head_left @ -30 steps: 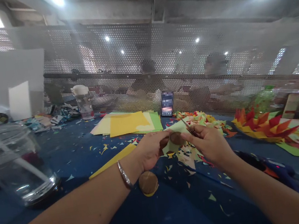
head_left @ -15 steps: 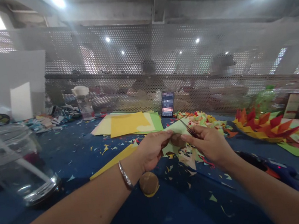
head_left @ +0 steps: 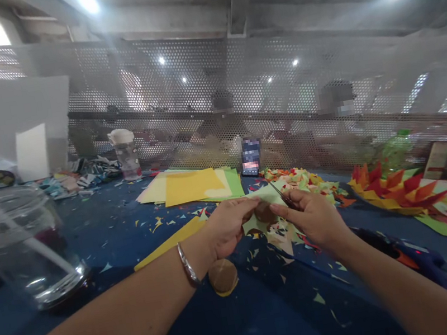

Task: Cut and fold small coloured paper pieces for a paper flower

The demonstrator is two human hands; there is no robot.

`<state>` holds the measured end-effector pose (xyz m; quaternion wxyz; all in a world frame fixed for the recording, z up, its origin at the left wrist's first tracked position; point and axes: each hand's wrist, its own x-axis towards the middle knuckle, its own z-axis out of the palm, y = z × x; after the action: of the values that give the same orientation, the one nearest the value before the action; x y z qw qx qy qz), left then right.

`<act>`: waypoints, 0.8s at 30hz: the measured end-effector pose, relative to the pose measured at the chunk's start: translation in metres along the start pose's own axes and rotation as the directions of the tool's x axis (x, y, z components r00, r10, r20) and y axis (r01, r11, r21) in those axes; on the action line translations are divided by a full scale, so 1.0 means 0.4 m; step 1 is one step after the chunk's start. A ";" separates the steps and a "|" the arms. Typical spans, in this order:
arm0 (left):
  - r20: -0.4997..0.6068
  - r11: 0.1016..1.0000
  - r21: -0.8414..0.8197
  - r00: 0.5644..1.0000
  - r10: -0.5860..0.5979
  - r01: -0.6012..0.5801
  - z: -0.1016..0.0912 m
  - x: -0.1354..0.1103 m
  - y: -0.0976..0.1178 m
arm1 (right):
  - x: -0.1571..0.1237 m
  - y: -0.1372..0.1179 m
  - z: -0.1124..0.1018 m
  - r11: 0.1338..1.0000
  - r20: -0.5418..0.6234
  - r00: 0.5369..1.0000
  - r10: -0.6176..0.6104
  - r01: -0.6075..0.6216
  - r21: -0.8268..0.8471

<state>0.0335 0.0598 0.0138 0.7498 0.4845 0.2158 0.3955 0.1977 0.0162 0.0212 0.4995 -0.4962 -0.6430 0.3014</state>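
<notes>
My left hand (head_left: 230, 226), with a silver bangle at its wrist, pinches a sheet of pale green paper (head_left: 265, 192). Against the paper, between my hands, lies a brown round disc (head_left: 264, 215), partly covered by my fingers. My right hand (head_left: 315, 221) is closed on a small pair of scissors (head_left: 281, 194), blades pointing up and left at the paper. My right thumb is close to the disc. Below my left wrist, another brown disc (head_left: 223, 275) with a yellow edge rests on the blue table (head_left: 182, 332).
Yellow sheets (head_left: 191, 186) and a phone (head_left: 251, 157) are at the back, beside a heap of paper scraps (head_left: 305, 177). At right sit an orange paper flower (head_left: 397, 191) and a glue gun (head_left: 420, 261). A clear cup with straw (head_left: 20, 250) stands left.
My right hand and the scissors have shifted slightly, and the pale paper has tilted a little. The disc between my hands shows at a slightly different angle. My left hand has barely moved.
</notes>
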 end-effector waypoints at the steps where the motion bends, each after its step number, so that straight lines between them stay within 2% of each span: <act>1: 0.002 1.000 0.001 1.000 -0.004 0.004 -0.001 -0.001 0.001 | 0.000 0.000 0.000 1.000 0.003 1.000 -0.005 0.005 -0.003; 10: -0.042 0.994 0.097 0.998 -0.051 0.055 -0.002 -0.010 -0.002 | 0.001 0.001 0.000 1.000 0.004 1.000 -0.005 0.005 0.009; 13: -0.048 0.994 0.105 0.999 0.001 0.004 -0.003 -0.006 -0.005 | 0.003 0.008 0.001 0.998 0.009 1.000 -0.026 0.025 0.053; 16: -0.094 0.995 0.080 0.994 0.059 -0.052 -0.002 -0.003 0.000 | 0.000 0.006 0.003 0.998 -0.050 0.999 -0.022 0.025 0.057; 20: -0.202 0.992 0.017 0.971 0.125 -0.124 0.001 0.001 0.012 | -0.008 -0.006 0.009 0.996 -0.130 0.990 0.047 -0.038 0.075; 24: -0.253 0.984 -0.009 0.953 0.167 -0.175 0.000 0.007 0.010 | -0.014 -0.004 0.020 0.990 -0.118 0.988 0.101 -0.087 0.112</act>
<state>0.0337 0.0631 0.0176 0.6869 0.4354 0.2600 0.5206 0.1895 0.0114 0.0180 0.5492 -0.5162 -0.5698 0.3275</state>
